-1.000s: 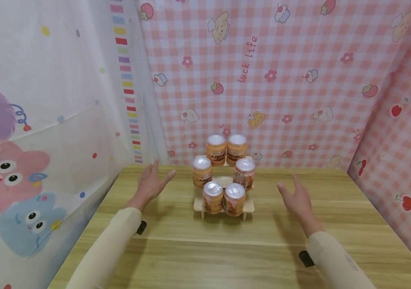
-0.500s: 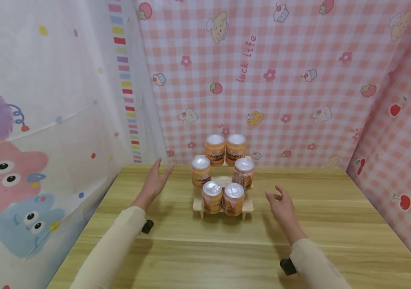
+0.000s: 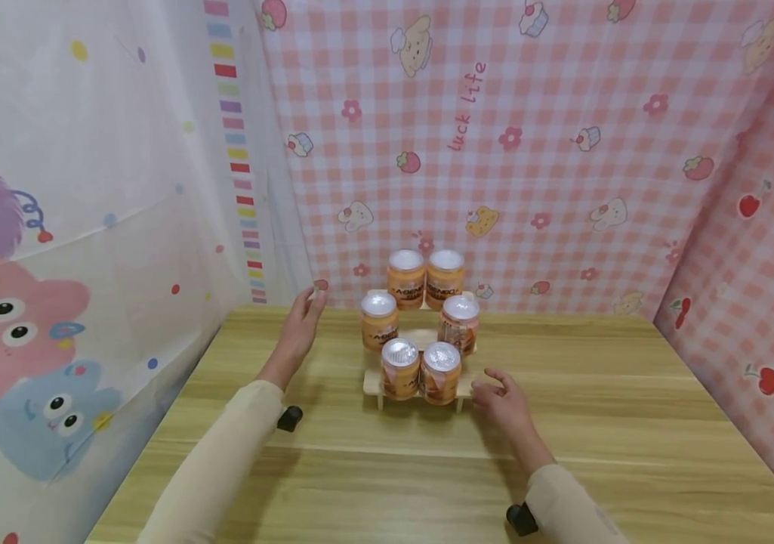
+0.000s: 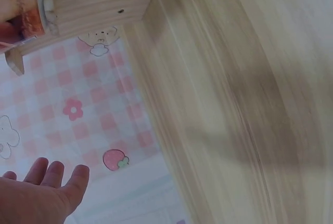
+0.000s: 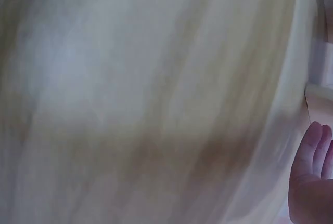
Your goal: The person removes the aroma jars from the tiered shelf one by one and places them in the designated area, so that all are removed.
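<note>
Several orange cans with silver lids stand on a small tiered wooden stand [image 3: 419, 340]. Two top cans, one of them the left top can [image 3: 405, 281], sit side by side. A left middle can [image 3: 379, 325] and a right middle can [image 3: 459, 328] stand apart, and below them are a left front can [image 3: 400, 372] and a right front can [image 3: 440, 375]. My left hand [image 3: 297, 336] hovers left of the stand, fingers extended, holding nothing. My right hand [image 3: 505, 408] is at the stand's front right corner, fingers slightly bent, nothing in its grasp. Both wrist views also show the hands empty.
The stand rests on a wood-grain table [image 3: 387, 483], toward its back edge. Behind hangs a pink checked cloth [image 3: 543, 181]; a white cartoon-printed cloth [image 3: 121, 302] closes off the left side. Another pink checked cloth [image 3: 767, 302] covers the right.
My right hand has moved left and nearer to me, up to the stand's front right corner. My left hand has shifted slightly right, its fingers closer together. The cans have stayed put.
</note>
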Available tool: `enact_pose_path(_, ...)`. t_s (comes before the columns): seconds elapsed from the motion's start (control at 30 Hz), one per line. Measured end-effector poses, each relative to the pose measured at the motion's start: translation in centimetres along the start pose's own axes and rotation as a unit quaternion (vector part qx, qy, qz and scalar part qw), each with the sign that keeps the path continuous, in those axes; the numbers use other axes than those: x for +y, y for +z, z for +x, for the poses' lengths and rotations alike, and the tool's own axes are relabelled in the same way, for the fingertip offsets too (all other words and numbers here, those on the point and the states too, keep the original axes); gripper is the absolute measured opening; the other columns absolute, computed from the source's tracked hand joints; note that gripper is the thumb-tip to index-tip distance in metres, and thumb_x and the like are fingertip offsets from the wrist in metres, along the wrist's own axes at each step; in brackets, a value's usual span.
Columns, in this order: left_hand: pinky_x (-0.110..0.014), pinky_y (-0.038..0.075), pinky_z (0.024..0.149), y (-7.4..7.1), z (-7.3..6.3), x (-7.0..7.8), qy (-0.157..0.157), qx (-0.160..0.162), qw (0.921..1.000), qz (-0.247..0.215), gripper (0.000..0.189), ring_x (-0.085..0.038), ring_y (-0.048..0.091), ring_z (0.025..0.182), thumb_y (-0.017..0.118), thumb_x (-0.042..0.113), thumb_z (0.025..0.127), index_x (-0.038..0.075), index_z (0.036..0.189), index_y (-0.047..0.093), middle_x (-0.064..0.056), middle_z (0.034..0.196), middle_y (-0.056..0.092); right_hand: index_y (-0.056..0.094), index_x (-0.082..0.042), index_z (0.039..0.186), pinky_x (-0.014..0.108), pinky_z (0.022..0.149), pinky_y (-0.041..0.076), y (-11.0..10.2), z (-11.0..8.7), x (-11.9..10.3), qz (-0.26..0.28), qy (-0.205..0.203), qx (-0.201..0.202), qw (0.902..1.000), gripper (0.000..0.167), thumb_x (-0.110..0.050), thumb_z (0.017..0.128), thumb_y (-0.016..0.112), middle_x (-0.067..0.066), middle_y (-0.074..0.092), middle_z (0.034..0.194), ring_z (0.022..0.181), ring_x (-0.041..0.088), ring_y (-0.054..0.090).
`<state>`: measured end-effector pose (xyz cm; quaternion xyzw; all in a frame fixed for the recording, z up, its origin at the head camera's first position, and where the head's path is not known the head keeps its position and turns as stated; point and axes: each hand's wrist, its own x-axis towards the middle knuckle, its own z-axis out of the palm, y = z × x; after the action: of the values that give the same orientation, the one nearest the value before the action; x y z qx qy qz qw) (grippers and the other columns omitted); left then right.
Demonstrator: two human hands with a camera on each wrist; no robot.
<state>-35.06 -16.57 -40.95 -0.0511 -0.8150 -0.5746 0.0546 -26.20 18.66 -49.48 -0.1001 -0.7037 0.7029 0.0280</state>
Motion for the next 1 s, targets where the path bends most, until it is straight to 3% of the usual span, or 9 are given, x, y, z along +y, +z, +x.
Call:
enact_pose_path(0.07,-0.056,0.029,0.112,0.3,0.2,0.2,0.011,0.003,0.9999,-0.013,0.071,-0.037,0.034,0.14,0.039,0.058,0.102,0.014,0.156,0.028,-0.022,0.153,0.035,0.04,0.009,0.139,0.03,0.075,0.057,0.3,-0.1,0.3,0.01,-0.001,-0.007,0.9999,0.05,-0.004,0.097,0.062,0.018,0.069,0.105,0.082,0.016,0.069)
enact_pose_path(0.23,-0.053,0.029,0.112,1.0,0.5,1.0,0.012,0.002,0.9995,-0.028,0.071,-0.033,0.033,0.141,0.04,0.063,0.1,0.016,0.154,0.033,-0.018,0.154,0.036,0.046,0.007,0.136,0.025,0.073,0.054,0.6,-0.3,0.8,-0.015,0.001,-0.009,0.9998,0.044,-0.004,0.096,0.063,0.028,0.061,0.121,0.087,0.014,0.066)
enact_pose_path(0.43,-0.05,0.026,0.115,1.8,0.9,2.4,-0.001,-0.011,0.9991,-0.042,0.082,-0.03,0.028,0.145,0.046,0.066,0.095,0.016,0.157,0.026,-0.015,0.158,0.03,0.047,0.006,0.136,0.027,0.074,0.054,0.7,-0.3,1.0,0.0,0.014,-0.012,0.9998,0.043,0.001,0.095,0.062,0.014,0.067,0.107,0.086,0.014,0.066)
enact_pose_path(0.7,-0.044,0.032,0.113,3.4,2.5,5.1,0.017,-0.03,0.996,-0.082,0.081,-0.028,0.04,0.138,0.065,0.048,0.094,0.014,0.157,0.026,-0.014,0.149,0.045,0.046,0.006,0.136,0.027,0.072,0.055,0.8,-0.2,1.1,-0.001,0.014,-0.015,0.9998,0.044,0.001,0.096,0.062,0.016,0.069,0.108,0.085,0.014,0.067)
enact_pose_path(1.0,-0.045,0.036,0.11,5.0,4.1,8.0,0.041,-0.069,0.996,-0.04,0.087,-0.026,0.042,0.135,0.077,0.046,0.084,0.02,0.154,0.033,-0.009,0.146,0.047,0.045,0.005,0.137,0.029,0.073,0.055,0.9,-0.4,1.3,-0.001,0.011,-0.016,0.9998,0.045,0.0,0.096,0.061,0.013,0.067,0.107,0.084,0.014,0.067)
